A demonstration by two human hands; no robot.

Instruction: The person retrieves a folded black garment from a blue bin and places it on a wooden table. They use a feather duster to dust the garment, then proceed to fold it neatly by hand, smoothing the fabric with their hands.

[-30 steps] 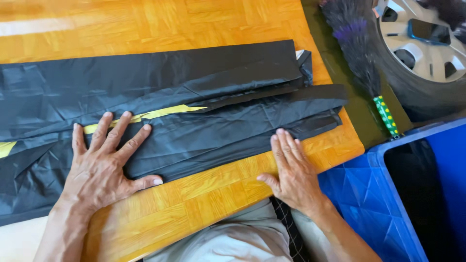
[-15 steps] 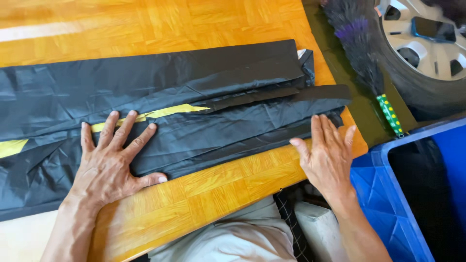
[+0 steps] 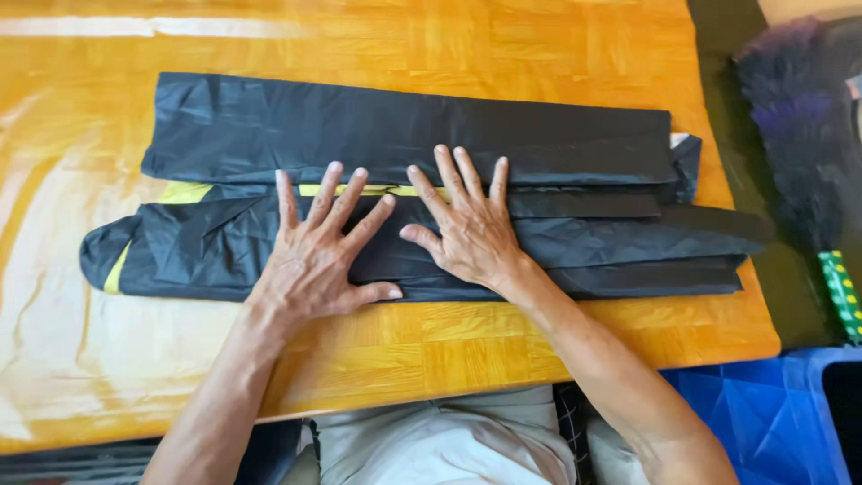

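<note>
Two hands (image 3: 395, 247) flat on black bag (image 3: 404, 126)

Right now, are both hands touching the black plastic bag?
Touching. The head view shows the left hand and right hand lying flat, fingers spread, on the folded black plastic bag, no gap visible.

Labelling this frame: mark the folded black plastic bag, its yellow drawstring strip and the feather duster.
folded black plastic bag (image 3: 404, 126), head view, flat upper fold.
yellow drawstring strip (image 3: 184, 192), head view, wide left end of the strip.
feather duster (image 3: 799, 135), head view, dark feather head, right of the table.
</note>
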